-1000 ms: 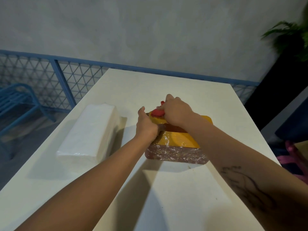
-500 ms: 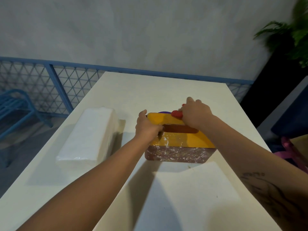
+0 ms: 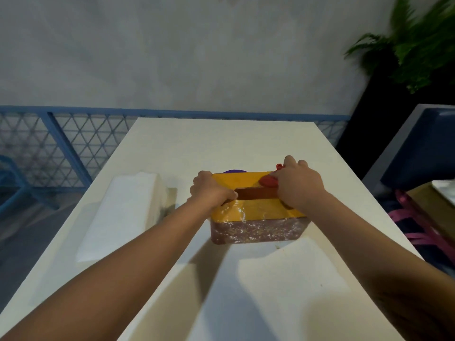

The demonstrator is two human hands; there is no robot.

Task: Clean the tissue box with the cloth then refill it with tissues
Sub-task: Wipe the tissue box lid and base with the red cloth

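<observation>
Tissue box (image 3: 256, 212) is serving as the landmark here, sitting on the white table (image 3: 221, 143), which is stretching away beyond it on every side. To the left of the tissue box, apart from it, the wrapped pack of tissues (image 3: 123, 212) is lying flat, waiting for the refill. The left hand (image 3: 209, 193) is gripping the box's left end, with fingers curled over the edge of the yellow lid and the thumb lying by the slot (image 3: 256, 193). The right hand (image 3: 298, 188) is pressing on the far right part of the lid, its fingers closed round the bunched red cloth (image 3: 268, 180). Just behind the box something purple (image 3: 234, 171) is peeking out; what it is cannot be told.

The wiping of the lid seems to be under way. Trouble is likeliest to come from the push. If the left hand's grip loosens, the box may slide back into the purple thing or skate rightward. Bunched so tightly, the cloth may be skipping the corners and the speckled front wall, and it could snag in the slot.
</observation>
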